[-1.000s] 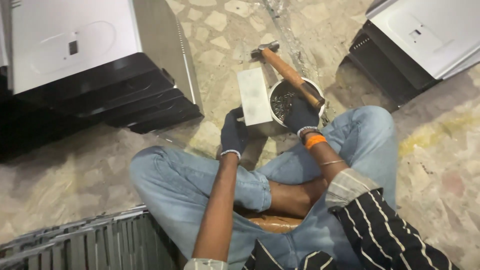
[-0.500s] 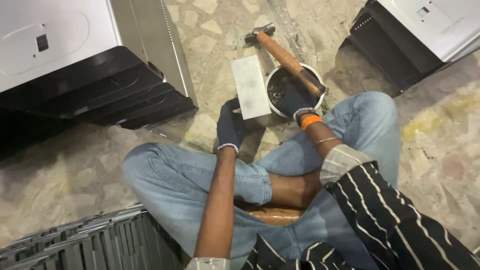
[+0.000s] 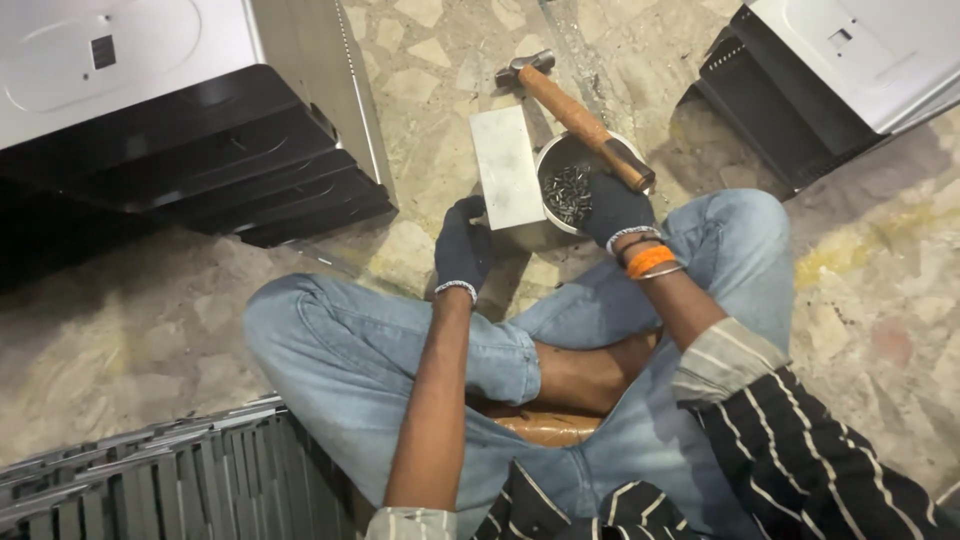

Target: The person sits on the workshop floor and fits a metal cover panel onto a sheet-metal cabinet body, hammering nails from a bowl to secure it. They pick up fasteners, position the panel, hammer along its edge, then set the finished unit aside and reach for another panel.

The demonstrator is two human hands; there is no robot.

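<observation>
Since the earlier frames the right hand [image 3: 612, 208] has stayed over the round metal bowl [image 3: 560, 160] while the left hand [image 3: 462, 248] remains low beside the steel block [image 3: 508, 172]; mostly the view has drifted, so the hammer [image 3: 580, 120] and block now sit higher and nearer the middle. Both hands wear dark gloves. The right one is curled with its fingers dipped at the bowl's near rim among the small dark metal pieces [image 3: 568, 192]; whether it has pinched any I cannot tell. The left one is loosely closed at the block's near corner, apparently holding nothing. Those pieces look tiny, hard and light, likely to slip from gloved fingers, so a fingertip pinch of a few suits them. The block looks heavy and rigid, best gripped across its long sides. The hammer lies across the bowl, wooden handle toward the right hand. Everything rests on the stone floor [image 3: 440, 60] between the crossed legs.
</observation>
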